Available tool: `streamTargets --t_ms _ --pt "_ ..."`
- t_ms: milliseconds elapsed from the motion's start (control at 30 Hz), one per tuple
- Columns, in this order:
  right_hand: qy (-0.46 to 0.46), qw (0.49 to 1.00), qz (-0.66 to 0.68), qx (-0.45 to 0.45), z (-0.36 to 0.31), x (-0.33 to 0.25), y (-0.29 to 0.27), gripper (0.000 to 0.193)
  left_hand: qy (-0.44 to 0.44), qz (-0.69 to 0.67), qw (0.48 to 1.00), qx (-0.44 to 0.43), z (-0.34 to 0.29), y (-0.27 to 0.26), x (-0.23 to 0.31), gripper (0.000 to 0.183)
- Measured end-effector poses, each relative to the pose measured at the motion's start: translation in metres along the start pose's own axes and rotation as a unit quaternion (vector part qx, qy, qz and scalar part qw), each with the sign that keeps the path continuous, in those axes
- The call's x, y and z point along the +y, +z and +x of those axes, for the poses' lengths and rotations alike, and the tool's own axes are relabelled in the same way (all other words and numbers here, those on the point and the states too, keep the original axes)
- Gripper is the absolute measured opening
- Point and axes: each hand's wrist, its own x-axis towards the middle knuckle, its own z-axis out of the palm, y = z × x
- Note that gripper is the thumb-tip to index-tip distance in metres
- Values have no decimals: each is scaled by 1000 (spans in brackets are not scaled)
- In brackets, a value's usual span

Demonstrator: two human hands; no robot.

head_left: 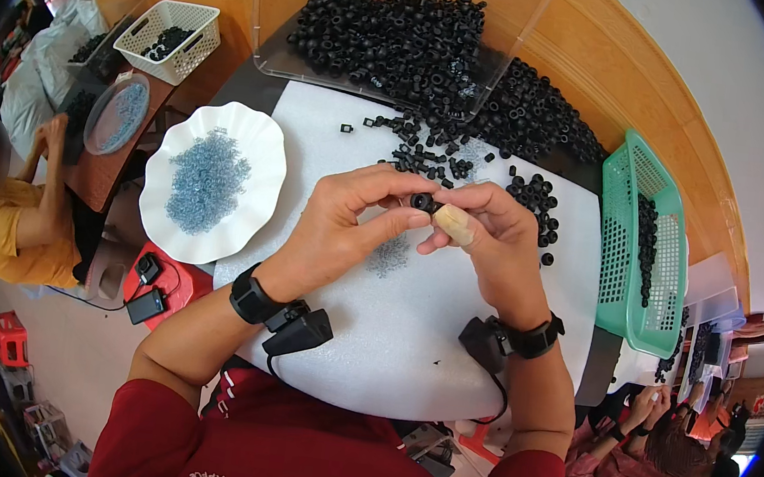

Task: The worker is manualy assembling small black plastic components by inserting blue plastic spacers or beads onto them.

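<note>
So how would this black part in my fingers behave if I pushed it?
The black part might roll, since its visible end looks round. It's probably light, being fingertip-small. It may be fairly stiff, as its outline looks undistorted between your fingers.

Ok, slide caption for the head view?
Left hand and right hand hold a small black part above a white work surface.

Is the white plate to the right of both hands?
No, the plate lies to the left of the left hand and the right hand, which meet at a black part.
</note>
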Motion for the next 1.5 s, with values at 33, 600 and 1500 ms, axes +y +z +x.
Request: streamTargets --t_ms 33,600,1500 --pt "0 1000 0 0 1 0 -2 19 0 0 1000 0 0 -1 0 27" --pt "99 980 164 -51 5 7 -14 15 32 58 998 -19 0 -2 4 28" --pt "60 989 134 -21 2 -3 -6 19 -119 -88 989 -9 0 -1 7 27"
